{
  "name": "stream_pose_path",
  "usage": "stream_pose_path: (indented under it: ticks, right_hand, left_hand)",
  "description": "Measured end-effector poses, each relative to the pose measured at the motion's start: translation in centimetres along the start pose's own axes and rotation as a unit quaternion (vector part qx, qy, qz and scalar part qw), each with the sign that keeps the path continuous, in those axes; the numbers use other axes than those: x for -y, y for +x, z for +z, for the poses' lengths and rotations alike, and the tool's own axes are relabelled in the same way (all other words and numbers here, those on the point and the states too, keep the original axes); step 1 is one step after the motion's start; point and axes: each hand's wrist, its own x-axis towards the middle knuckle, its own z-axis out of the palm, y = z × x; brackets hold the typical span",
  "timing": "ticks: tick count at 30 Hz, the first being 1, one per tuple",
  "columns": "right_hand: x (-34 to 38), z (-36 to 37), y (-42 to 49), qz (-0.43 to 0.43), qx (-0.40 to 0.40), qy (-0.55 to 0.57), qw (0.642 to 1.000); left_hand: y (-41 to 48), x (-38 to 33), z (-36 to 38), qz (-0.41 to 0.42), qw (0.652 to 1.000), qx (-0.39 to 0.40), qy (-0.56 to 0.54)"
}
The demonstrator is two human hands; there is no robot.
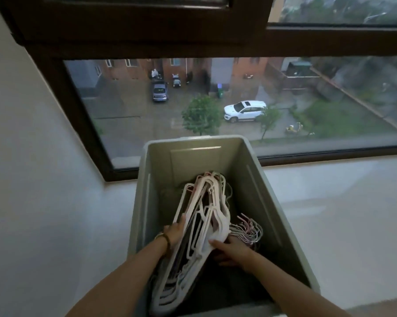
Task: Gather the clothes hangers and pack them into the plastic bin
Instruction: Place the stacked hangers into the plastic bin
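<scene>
**Desk:** Clothes hangers (199, 225), one bundle, white and pale pink. Where do I log them?

**Operator:** Lower centre of the frame, inside the plastic bin (257, 156), standing on edge and leaning left. I have both hands on them.
- Right hand (229, 248): thumb over the bundle's near shoulder, fingers tucked beneath, holding it.
- Left hand (174, 232): laid against the bundle's left edge. Whether its fingers curl behind, I cannot tell.
- Wristband (166, 241): on the left wrist.

**Desk:** Anything else in the bin?

**Operator:** Hooks (247, 229), thin wire, fanned out just right of the right hand. I take them for the same bundle's. The bin floor is dark and the detail is lost.

**Desk:** Surroundings?

**Operator:** A pale ledge (330, 202) runs on either side of the bin. A dark-framed window (215, 99) fills the upper half of the frame, and there is a white wall (32, 156) at left.

**Desk:** Step?

**Operator:** Packing, by my reading. The bundle is in but not settled. Next I would lower it flat, keeping the hooks from catching on the bin's right wall, then let go with both hands.
</scene>
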Motion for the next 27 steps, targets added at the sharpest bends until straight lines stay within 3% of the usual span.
stream_pose_path:
  ticks: [3,6,9,11,14,18,20,24,27]
  right_hand:
    - [0.1,0.5,0.4,0.000,-0.048,-0.010,0.999]
    - [0.3,1.0,0.8,0.018,-0.086,-0.014,0.996]
    - [0.3,1.6,0.8,0.105,-0.052,0.005,0.993]
    - [0.0,1.8,1.0,0.138,-0.004,0.056,0.989]
    - [0.1,2.2,1.1,0.122,0.031,0.137,0.983]
    - [-0.5,1.6,0.9,0.086,0.054,0.099,0.990]
    - [-0.7,1.0,0.8,0.091,0.046,0.048,0.994]
    - [-0.6,0.6,1.2,0.091,0.034,-0.008,0.995]
    - [0.3,0.9,1.0,0.099,0.028,-0.044,0.994]
  left_hand:
    - [0.0,-0.6,0.8,0.014,0.999,0.022,-0.030]
    - [0.4,-0.8,0.4,0.005,0.990,-0.035,-0.137]
    - [0.7,-1.2,0.0,-0.045,0.985,-0.026,-0.165]
    - [0.9,-1.7,0.4,-0.011,0.986,-0.010,-0.164]
    - [0.3,-2.0,1.2,0.090,0.976,-0.024,-0.199]
    - [-0.7,-2.4,1.2,0.188,0.952,-0.067,-0.230]
    - [-0.1,-2.1,1.3,0.173,0.957,-0.050,-0.229]
    - [1.2,-1.6,2.1,0.093,0.978,0.054,-0.180]
    - [1.3,-1.3,2.4,0.074,0.980,0.057,-0.178]
